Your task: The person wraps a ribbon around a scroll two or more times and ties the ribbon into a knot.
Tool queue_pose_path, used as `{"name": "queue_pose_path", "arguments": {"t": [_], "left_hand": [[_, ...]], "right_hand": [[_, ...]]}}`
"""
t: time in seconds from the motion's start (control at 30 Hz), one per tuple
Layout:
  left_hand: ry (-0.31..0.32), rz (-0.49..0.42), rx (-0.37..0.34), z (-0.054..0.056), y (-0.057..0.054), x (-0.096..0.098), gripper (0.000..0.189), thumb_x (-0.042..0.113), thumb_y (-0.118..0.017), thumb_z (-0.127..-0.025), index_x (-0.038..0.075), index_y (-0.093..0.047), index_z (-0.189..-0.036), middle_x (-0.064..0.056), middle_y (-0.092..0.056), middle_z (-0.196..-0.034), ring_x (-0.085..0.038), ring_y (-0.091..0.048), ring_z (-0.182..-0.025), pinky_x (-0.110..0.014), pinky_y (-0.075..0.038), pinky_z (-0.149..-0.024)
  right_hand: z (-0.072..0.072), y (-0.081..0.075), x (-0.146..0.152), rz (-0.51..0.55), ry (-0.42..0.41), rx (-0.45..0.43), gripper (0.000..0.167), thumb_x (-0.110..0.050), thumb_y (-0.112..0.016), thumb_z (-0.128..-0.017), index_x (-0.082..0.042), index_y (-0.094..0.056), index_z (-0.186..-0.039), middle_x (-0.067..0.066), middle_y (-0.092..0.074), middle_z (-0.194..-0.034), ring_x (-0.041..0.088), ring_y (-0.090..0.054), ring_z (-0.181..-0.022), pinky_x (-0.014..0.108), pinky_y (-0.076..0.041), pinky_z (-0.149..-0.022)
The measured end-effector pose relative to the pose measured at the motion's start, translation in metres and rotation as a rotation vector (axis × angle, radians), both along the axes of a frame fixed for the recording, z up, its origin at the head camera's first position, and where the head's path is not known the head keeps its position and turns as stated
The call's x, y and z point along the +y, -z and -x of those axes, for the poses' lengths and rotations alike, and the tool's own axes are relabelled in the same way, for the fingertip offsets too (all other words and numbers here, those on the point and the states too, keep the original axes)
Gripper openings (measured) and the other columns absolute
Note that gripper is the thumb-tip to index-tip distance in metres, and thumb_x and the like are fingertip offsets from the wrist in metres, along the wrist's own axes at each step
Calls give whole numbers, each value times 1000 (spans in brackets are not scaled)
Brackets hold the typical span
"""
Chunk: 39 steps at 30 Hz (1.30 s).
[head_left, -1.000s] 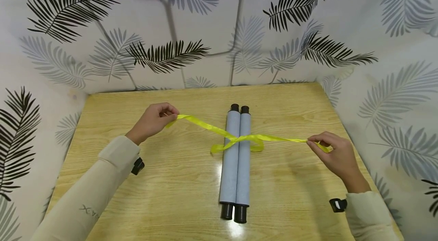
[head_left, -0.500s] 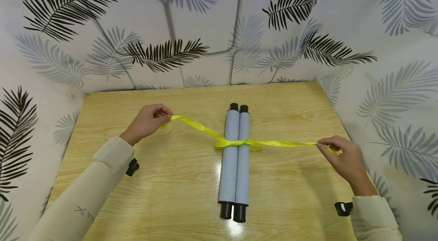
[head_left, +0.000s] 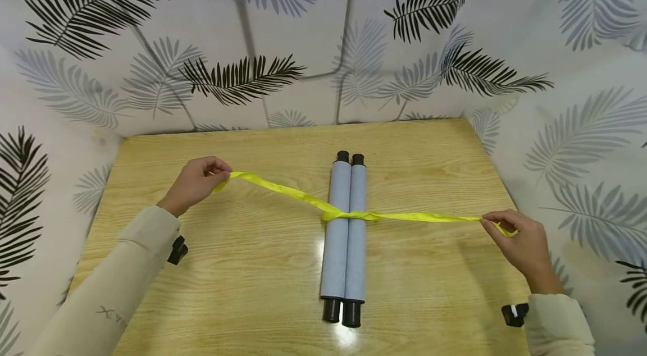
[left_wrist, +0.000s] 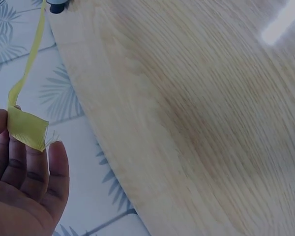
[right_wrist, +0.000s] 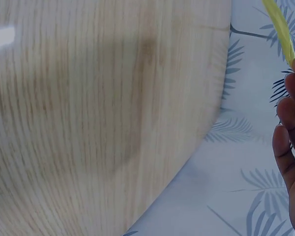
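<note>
Two grey-blue tubes (head_left: 336, 255) with black end caps lie side by side on the table in the head view. A yellow ribbon (head_left: 288, 191) goes round them and is crossed on top, near their middle. My left hand (head_left: 193, 182) pinches one end of it, left of the tubes; the frayed tip of that ribbon (left_wrist: 28, 129) sticks out past the thumb in the left wrist view. Off to the right, my right hand (head_left: 523, 243) pinches the other end, with a short tail under the fingers. Both lengths stretch out from the tubes, the right one nearly straight.
The wood-grain table (head_left: 242, 288) carries the tubes. Behind it and at its sides hangs pale cloth (head_left: 298, 36) with a leaf pattern. A small black device (head_left: 514, 315) sits at the right wrist, and another black device (head_left: 178, 250) at the left.
My hands have drawn farther apart, the left leftward and the right rightward and down. The ribbon's loose loop around the tubes has pulled in close against them.
</note>
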<state>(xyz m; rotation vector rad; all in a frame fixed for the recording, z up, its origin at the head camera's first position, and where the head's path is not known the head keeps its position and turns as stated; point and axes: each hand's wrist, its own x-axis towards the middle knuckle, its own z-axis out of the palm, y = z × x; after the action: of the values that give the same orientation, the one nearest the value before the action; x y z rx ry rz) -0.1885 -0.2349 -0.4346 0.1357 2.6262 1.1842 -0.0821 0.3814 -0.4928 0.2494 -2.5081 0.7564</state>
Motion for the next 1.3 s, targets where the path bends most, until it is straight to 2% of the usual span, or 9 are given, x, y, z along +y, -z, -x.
{"name": "queue_pose_path", "arguments": {"t": [0.2, 0.33, 0.4, 0.57, 0.63, 0.77, 0.83, 1.07, 1.3], "left_hand": [[-18, 12, -1, -1, 7, -12, 26, 20, -54, -104, 1, -63, -119, -18, -64, -114, -21, -59, -90, -28, -51, -71], [-31, 29, -10, -3, 7, -15, 27, 19, -54, -104, 0, -63, -120, -19, -64, -114, -20, -59, -90, -28, -51, -71], [-38, 39, -14, -3, 8, -17, 26, 19, -54, -104, 0, -63, -119, -18, -64, -113, -20, -58, -90, -27, -50, -71], [-46, 52, -31, -3, 14, -22, 26, 19, -53, -104, 0, -63, -119, -16, -63, -111, -19, -57, -89, -27, -49, -71], [-47, 55, -34, -4, 16, -23, 26, 19, -53, -103, 0, -62, -119, -16, -63, -112, -19, -57, -89, -27, -49, -71], [-48, 63, -38, -5, 18, -25, 26, 19, -53, -103, 0, -62, -118, -17, -62, -111, -19, -56, -89, -27, -49, -70], [-48, 69, -40, -5, 20, -26, 26, 19, -53, -103, 0, -62, -119, -17, -62, -111, -20, -56, -90, -28, -49, -70], [-58, 82, -36, -7, 27, -34, 26, 18, -53, -103, -2, -62, -118, -18, -61, -111, -22, -57, -91, -29, -48, -70], [-62, 109, -12, -8, 36, -45, 26, 17, -53, -102, -2, -63, -117, -21, -63, -112, -26, -60, -95, -29, -49, -71]], "right_hand": [[-3, 4, 5, 18, 38, -45, 19, 7, -82, -72, -4, -77, -87, -29, -62, -84, -20, -47, -75, -4, -38, -74], [-5, 7, 8, 30, 53, -69, 17, 5, -81, -74, -5, -77, -87, -35, -57, -88, -23, -47, -77, -5, -38, -75], [-5, 9, 10, 29, 57, -75, 17, 4, -82, -74, -5, -77, -87, -33, -59, -87, -25, -46, -78, -5, -38, -76], [-6, 13, 13, 20, 78, -101, 15, 3, -81, -76, -5, -77, -88, -16, -67, -84, -30, -45, -82, -6, -37, -77], [-7, 15, 15, 20, 87, -114, 14, 2, -81, -77, -4, -77, -89, -17, -66, -84, -31, -45, -83, -7, -36, -78], [-8, 19, 18, 29, 96, -132, 13, 2, -81, -77, -3, -77, -89, -30, -58, -87, -32, -44, -83, -7, -35, -78], [-8, 20, 19, 31, 98, -138, 13, 2, -81, -78, -3, -77, -89, -29, -58, -87, -32, -44, -83, -7, -35, -78], [-10, 24, 22, 21, 119, -161, 12, 0, -81, -79, -3, -77, -90, -4, -71, -83, -32, -43, -82, -7, -35, -76], [-12, 27, 25, -9, 139, -189, 12, -3, -81, -79, -4, -77, -90, 14, -74, -82, -31, -41, -79, -5, -35, -72]]}}
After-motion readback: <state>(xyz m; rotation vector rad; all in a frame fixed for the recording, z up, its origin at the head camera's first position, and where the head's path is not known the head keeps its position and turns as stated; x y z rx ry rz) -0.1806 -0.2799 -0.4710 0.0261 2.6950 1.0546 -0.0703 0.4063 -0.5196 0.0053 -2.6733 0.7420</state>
